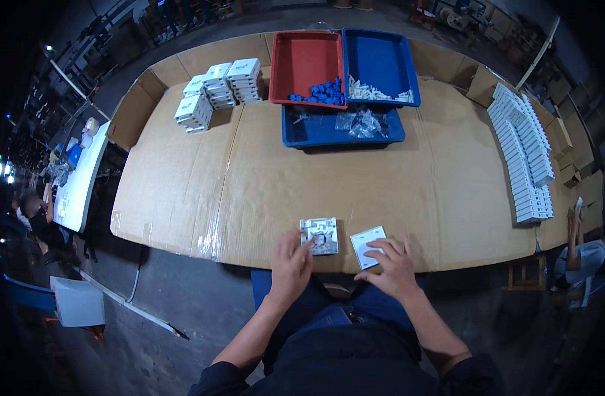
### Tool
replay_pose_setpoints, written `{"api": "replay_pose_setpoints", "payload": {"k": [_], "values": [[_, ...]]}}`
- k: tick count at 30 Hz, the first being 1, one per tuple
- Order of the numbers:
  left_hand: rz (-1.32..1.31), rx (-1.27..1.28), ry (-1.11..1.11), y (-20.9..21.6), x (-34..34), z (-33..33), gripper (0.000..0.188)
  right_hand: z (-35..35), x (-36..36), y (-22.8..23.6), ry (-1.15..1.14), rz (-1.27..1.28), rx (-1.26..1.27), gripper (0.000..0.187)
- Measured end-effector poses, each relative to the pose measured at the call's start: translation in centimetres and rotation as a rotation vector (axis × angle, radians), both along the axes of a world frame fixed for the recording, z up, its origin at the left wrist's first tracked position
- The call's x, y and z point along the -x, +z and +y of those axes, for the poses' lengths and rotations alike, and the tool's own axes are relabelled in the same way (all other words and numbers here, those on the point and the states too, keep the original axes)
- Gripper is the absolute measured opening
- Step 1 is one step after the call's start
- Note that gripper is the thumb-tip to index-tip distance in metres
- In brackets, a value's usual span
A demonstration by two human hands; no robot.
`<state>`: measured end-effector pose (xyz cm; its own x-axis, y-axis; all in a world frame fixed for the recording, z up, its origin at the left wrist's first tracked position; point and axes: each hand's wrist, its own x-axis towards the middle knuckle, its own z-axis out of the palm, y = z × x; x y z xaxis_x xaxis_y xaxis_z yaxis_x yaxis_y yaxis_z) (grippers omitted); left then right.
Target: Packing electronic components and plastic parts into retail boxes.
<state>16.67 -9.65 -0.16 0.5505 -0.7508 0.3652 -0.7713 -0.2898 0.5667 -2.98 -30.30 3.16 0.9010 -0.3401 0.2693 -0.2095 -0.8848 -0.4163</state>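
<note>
A white square housing, its inner side facing up with moulded detail and a grey patch, lies near the front edge of the cardboard-covered table. My left hand is at its left side, fingers bent and close together, fingertips over the housing's edge. Whatever they may pinch is too small to make out. Just to the right, a flat white square plate with a pale round area lies slightly turned. My right hand reaches over its right side, fingers spread and fingertips at the plate, thumb by its near edge.
Beyond stand a red tray with blue pieces, a blue tray with white pieces, and a lower blue tray with clear bags. White boxy units are stacked at the far left and right. Other people sit at both sides.
</note>
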Motion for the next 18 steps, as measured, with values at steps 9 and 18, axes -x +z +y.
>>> {"api": "replay_pose_setpoints", "payload": {"k": [9, 18], "values": [[-0.027, -0.285, -0.146, 1.3, -0.8, -4.3, 0.055, -2.8, -4.8, -0.5, -0.098, 0.089, -0.043, 0.047], [-0.05, -0.234, -0.07, 1.0, -1.9, -7.0, 0.055, -7.3, -10.2, 0.3, -0.092, -0.07, 0.002, 0.02]]}}
